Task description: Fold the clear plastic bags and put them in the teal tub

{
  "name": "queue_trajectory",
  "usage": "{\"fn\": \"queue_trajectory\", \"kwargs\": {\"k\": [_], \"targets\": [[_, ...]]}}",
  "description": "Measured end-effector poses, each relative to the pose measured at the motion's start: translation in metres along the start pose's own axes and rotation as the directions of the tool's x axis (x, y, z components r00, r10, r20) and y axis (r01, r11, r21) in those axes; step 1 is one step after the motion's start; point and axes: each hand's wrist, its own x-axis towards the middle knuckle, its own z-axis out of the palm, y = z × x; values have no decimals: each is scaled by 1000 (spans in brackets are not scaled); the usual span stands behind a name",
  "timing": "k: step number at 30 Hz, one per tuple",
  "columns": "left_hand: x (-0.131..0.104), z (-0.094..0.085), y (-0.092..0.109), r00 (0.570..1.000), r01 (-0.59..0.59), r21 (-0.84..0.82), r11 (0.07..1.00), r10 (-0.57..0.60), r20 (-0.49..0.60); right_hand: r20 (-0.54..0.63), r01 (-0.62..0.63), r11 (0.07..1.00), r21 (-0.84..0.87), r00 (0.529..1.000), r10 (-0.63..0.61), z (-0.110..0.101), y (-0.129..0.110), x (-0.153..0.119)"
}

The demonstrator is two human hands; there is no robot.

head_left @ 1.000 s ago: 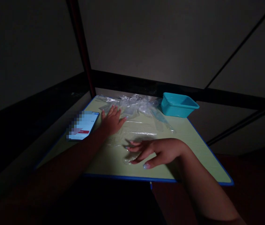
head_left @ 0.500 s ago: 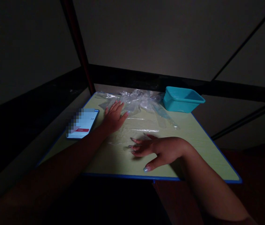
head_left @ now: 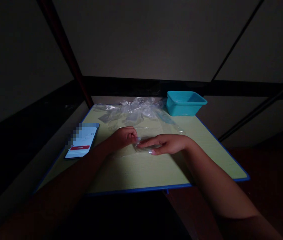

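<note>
My left hand (head_left: 126,136) is closed over the middle of the table, its thumb and curled fingers pinching the near edge of a clear plastic bag (head_left: 143,128). Just to the right, my right hand (head_left: 166,144) has its fingers stretched toward the left fingertips, with the thumb apart below them; its fingertips are beside the pinched plastic. The thin bag lies flat behind both hands. Farther back is a crumpled heap of clear plastic (head_left: 141,108).
A turquoise basket (head_left: 185,108) stands at the back right corner of the table (head_left: 136,173), which has a blue edge. A lit phone (head_left: 83,140) lies at the left edge. Dark walls stand behind and to the left.
My left hand has come back toward me from the plastic heap and closed on the bag's edge. My right hand has moved slightly away from me, close to it. The view has shifted.
</note>
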Motion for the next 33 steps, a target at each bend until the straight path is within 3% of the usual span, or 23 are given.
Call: {"fn": "queue_trajectory", "kwargs": {"k": [4,11,15,19,25,33], "targets": [[0,3,-3,999,-40,3,999,40,34,-7,4,1000,6,1000,-4,0,9,4],[1,5,-2,998,1,-32,999,1,64,-69,22,999,-27,997,-24,2,15,8],[1,6,1,994,100,-85,991,-97,45,-195,25,1000,8,980,-23,2,15,8],[2,6,-1,995,94,-78,993,-92,24,-288,-78,996,-39,955,64,4,15,9],[1,7,-4,994,104,-171,980,-98,43,-226,-209,929,-305,964,142,6,16,11],[1,12,-3,993,120,-419,900,-104,61,-187,-184,958,-219,972,144,8,20,16]]}}
